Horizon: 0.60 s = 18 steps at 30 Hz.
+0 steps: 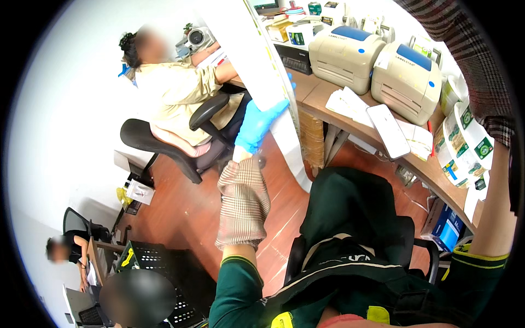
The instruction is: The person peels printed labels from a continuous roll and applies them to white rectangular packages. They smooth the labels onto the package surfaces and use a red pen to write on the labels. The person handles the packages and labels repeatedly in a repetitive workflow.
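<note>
One long white paper-like strip (254, 60), curved at its lower end, bore faint greenish marks along its right edge; it slanted past the brown wooden desk (307, 87). The blue-gloved left hand (257, 126) had its fingers clamped on it; the right hand's, out of view, could not be told. Green-and-white labels (483, 148) dotted a white roll (459, 131).

Narrow room over desk (313, 93) — white strip (261, 71), printers (347, 59) (two) flank it.

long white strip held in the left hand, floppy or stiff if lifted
The long white strip looks thin, so it's probably light. Its lower end curves round, suggesting it may flop or sway if the left hand lifts it.
</note>
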Tool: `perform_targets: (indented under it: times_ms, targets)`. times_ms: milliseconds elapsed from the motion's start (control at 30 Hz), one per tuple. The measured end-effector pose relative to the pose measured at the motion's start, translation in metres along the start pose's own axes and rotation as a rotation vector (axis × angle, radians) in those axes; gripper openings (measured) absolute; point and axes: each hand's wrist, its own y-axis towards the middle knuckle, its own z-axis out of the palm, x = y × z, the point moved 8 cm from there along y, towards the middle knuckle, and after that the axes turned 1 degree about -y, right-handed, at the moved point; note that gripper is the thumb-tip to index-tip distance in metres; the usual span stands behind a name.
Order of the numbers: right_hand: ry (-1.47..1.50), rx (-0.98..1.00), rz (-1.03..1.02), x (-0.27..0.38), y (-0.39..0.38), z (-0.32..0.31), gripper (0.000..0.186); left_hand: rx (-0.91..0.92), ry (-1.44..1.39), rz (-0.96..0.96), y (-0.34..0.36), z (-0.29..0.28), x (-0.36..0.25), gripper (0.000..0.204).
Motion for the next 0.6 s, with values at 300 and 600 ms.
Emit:
perform_targets:
  times_ms: [300, 600]
  targets:
    - [-0.209, -0.287, 0.204, -0.091, 0.025, -0.069, 0.031, 0.172, 0.066, -0.484, -0.035, -0.015, 0.081, 0.04]
    - [-0.013, -0.614, 0.375, -0.225, -0.019, -0.021, 0.043, 0.359, -0.015, -0.877, -0.22, -0.049, 0.171, 0.041]
